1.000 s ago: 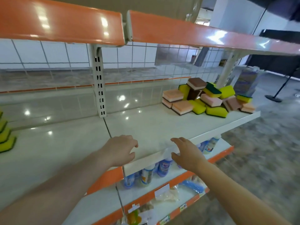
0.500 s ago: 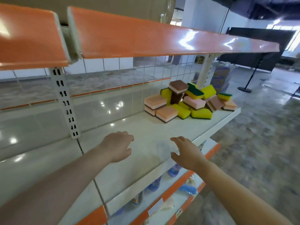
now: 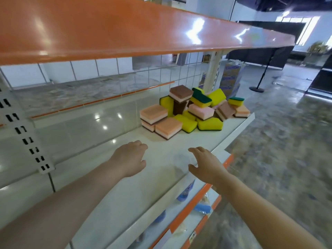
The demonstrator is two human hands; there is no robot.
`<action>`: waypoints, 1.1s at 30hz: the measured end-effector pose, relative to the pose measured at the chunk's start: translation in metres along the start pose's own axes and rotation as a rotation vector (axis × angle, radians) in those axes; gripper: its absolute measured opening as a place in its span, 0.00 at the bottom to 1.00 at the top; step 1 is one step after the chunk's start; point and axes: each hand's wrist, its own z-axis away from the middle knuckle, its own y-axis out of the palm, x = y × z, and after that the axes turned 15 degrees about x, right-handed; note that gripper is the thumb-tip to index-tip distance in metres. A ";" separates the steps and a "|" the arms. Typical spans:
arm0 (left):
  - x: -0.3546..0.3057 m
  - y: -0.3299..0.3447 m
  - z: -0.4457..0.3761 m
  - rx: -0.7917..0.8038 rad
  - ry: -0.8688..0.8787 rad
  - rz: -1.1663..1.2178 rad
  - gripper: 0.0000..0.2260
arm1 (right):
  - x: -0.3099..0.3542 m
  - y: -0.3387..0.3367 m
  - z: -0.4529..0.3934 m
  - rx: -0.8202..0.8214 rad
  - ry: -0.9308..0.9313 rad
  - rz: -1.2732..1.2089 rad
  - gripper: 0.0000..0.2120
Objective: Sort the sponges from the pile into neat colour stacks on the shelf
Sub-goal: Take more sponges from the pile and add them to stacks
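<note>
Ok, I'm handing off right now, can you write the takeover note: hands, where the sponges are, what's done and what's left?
Left hand: over the white shelf, fingers loosely curled, holding nothing.
Right hand: over the shelf's front edge, fingers spread, holding nothing.
Sponge pile: unsorted, at the far right end of the same shelf, beyond both hands. Peach sponges sit on its near left, yellow ones with green backs in the middle and right, a brown-topped sponge on top.
Done: no colour stack visible in this view.
Left: reach the pile, pick sponges out by colour, and stack each colour on the bare shelf.
</note>
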 end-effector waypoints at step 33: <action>-0.063 0.002 -0.150 0.017 -0.204 0.143 0.31 | -0.124 -0.053 -0.158 0.093 -0.279 0.096 0.34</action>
